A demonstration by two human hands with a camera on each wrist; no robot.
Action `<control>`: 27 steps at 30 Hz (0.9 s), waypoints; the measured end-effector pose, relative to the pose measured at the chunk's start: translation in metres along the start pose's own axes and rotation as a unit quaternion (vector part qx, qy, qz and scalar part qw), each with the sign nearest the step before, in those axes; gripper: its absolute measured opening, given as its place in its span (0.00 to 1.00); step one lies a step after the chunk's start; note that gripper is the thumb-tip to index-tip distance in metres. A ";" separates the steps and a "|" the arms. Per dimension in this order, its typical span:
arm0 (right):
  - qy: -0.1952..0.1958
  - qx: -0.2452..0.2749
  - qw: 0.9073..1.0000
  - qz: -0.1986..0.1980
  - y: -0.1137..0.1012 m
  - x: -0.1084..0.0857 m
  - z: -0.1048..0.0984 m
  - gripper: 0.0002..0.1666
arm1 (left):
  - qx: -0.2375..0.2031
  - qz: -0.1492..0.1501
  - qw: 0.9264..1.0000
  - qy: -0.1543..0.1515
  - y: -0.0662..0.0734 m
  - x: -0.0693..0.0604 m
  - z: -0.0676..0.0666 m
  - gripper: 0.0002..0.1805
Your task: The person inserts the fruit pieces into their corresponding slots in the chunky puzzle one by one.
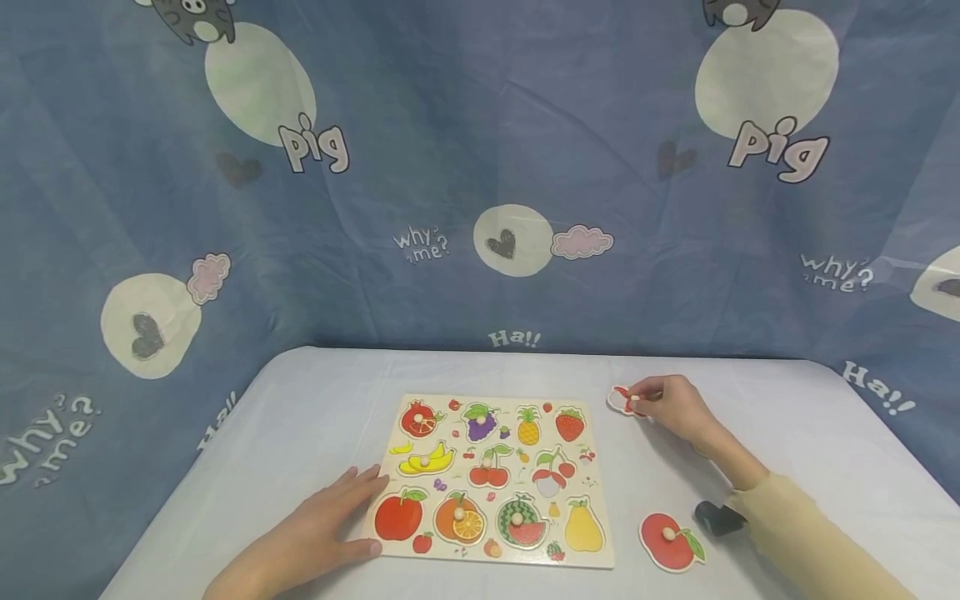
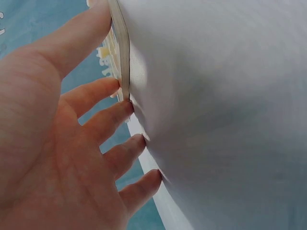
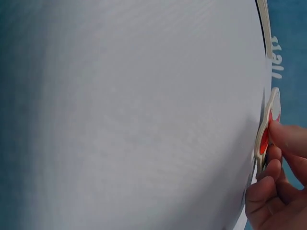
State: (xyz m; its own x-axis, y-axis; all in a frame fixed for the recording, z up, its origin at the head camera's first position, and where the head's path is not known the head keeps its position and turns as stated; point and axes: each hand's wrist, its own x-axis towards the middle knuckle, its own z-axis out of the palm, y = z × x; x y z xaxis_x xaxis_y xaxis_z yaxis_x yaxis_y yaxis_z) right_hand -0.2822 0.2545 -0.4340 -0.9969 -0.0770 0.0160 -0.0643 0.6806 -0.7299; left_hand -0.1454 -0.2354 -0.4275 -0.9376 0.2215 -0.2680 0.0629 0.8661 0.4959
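Note:
A wooden fruit puzzle board (image 1: 457, 483) lies on the white table. My left hand (image 1: 311, 529) rests at its left edge, fingers spread and fairly straight; in the left wrist view the fingertips of that hand (image 2: 72, 134) touch the board's side and the table. Beyond the board's upper right corner, my right hand (image 1: 678, 408) pinches a red and white piece (image 1: 621, 400) by its knob. The right wrist view shows the piece (image 3: 264, 136) tilted between the thumb and fingers of the right hand (image 3: 283, 177).
A red apple piece (image 1: 667, 546) with a green leaf and a knob lies right of the board. A dark cylindrical object (image 1: 718, 518) is beside it, next to the right sleeve. A blue printed cloth (image 1: 420, 167) hangs behind the table.

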 end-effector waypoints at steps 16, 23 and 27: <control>-0.003 0.044 0.997 -0.065 -0.007 -0.007 0.000 0.11 | 0.000 -0.012 1.000 -0.001 0.000 0.000 0.001 0.47; 0.014 0.041 0.994 -0.097 -0.019 -0.013 0.004 0.11 | 0.002 -0.010 1.000 0.001 0.000 0.002 0.001 0.46; 0.010 0.027 0.994 -0.107 -0.027 -0.019 0.009 0.10 | 0.003 -0.011 1.000 0.002 -0.001 0.000 0.001 0.47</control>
State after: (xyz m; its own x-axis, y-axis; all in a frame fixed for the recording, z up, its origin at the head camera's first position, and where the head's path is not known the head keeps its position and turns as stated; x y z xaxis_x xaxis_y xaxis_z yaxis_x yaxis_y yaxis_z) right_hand -0.2615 0.2311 -0.4205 -0.9614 -0.2004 0.1887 -0.2731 0.6095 -0.7443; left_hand -0.1455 -0.2355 -0.4288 -0.9403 0.2010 -0.2746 0.0449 0.8731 0.4855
